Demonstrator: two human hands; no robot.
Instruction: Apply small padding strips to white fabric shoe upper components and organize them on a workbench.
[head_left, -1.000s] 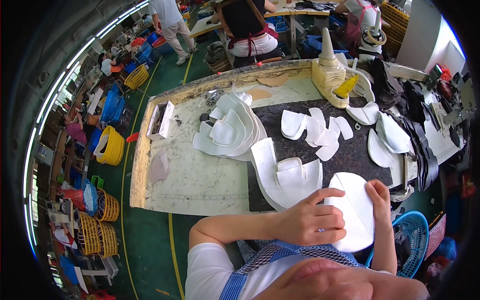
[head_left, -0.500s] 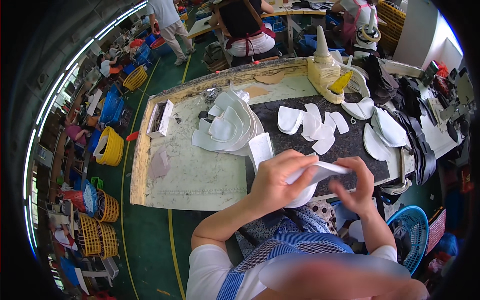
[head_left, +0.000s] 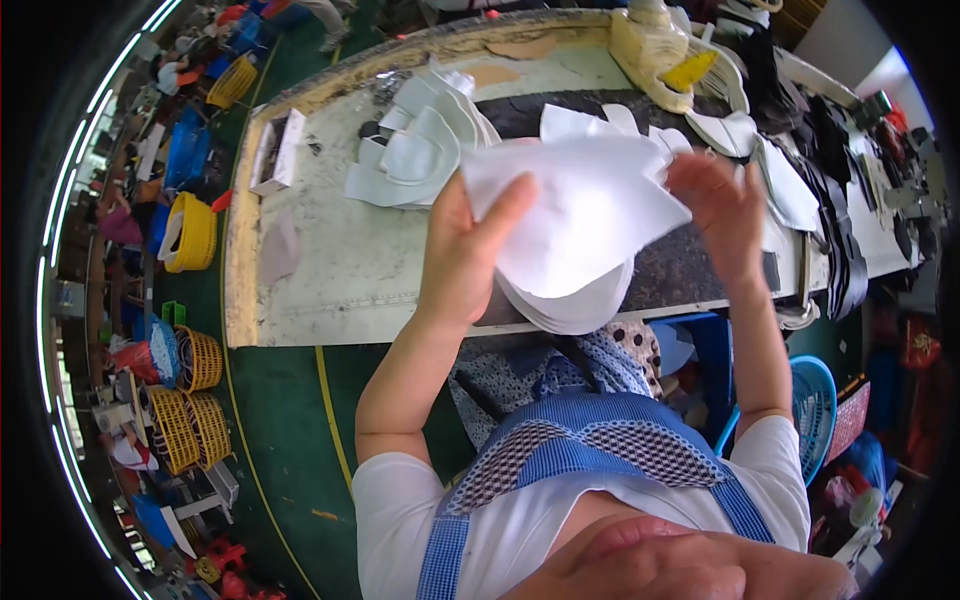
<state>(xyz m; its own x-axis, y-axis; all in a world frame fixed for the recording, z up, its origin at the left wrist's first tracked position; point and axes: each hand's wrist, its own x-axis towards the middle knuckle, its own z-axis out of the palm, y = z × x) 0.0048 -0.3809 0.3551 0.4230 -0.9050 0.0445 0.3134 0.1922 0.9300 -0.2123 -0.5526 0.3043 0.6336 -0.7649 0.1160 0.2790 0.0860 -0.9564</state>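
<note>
My left hand grips a white shaped sheet piece at its left side, the thumb pressed on its face and the fingers behind. The piece is spread broad above the table's front edge, with a notch on its right. My right hand is raised just beside that notched edge. Its fingers are blurred, so whether they touch the piece is unclear. Under the held piece, a stack of rounded white pieces shows at the table edge. More white pieces lie layered at left, and others are partly hidden behind the held one.
A cream pot with a yellow scraper-like piece stands at the back right. Black pieces hang in layers on the right. A small white box sits at left. A blue basket stands right of me.
The view has tilted down. The white piece, folded or edge-on before, is now spread broad in front of me. My right hand has come up and away from my left.
</note>
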